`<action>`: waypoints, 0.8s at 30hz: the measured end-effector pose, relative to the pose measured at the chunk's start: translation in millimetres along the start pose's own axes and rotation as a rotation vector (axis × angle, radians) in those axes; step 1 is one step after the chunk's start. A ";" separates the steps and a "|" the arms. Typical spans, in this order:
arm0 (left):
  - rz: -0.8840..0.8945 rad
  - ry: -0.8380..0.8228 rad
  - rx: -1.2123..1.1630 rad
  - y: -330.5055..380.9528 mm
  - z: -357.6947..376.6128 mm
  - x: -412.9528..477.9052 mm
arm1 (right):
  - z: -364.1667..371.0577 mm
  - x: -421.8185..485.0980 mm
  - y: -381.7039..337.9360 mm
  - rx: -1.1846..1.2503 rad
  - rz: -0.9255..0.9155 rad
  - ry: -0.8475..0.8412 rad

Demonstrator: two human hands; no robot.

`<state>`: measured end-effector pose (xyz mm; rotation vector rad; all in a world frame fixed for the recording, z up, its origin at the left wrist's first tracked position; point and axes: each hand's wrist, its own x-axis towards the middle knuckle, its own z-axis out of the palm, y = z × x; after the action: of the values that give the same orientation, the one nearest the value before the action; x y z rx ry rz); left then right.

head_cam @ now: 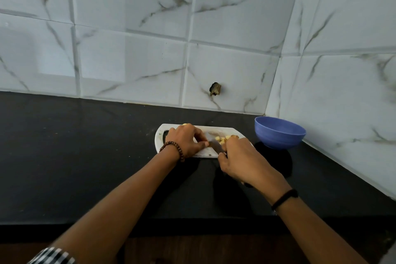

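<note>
Chopping job, mid-way. Left hand (186, 140) sits on the white cutting board (160, 138) with fingers curled down and thumb tucked in toward the blade, clamping the uncut piece (184, 124). Most of that piece is hidden under the hand, and only a yellow bit shows past the knuckles at the board's far edge. Right hand (243, 157) is wrapped round the handle of the knife (215, 146). The handle itself is covered by the fingers. The blade angles across the board's near right part, its tip just beside the left thumb. The cut pieces (222, 139) are small yellow cubes heaped on the right end of the board, touching the right hand's knuckles. The blue bowl (278, 133) stands on the black counter (85, 156) just right of the board, near the tiled corner, and looks empty from this angle. Judged progress: a small heap is diced, some food is left under the left hand (how much cannot be told), and nothing has gone into the bowl yet. What is likely left is to finish dicing, then move the cubes to the bowl. A bead bracelet (171, 149) is on the left wrist and a black band (285, 198) on the right.
</note>
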<state>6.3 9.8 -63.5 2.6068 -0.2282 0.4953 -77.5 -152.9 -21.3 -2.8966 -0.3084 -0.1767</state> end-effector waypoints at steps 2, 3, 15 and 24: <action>0.002 0.005 0.002 0.5 -0.5 -0.8 | -0.6 0.0 -2.9 -0.028 0.017 -0.040; 0.002 0.006 -0.003 0.8 -0.9 -1.4 | -0.9 -0.4 -3.4 -0.029 0.031 -0.061; -0.020 0.001 -0.015 2.1 -0.4 -3.4 | -19.0 -23.1 8.4 -0.028 0.011 -0.133; 0.022 0.012 0.008 6.8 0.1 -2.8 | -36.2 -31.4 31.5 0.203 0.013 -0.101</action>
<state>2.1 4.1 -61.9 2.6104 -0.2515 0.5207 -104.5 -197.4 2.7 -2.7101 -0.3057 0.0040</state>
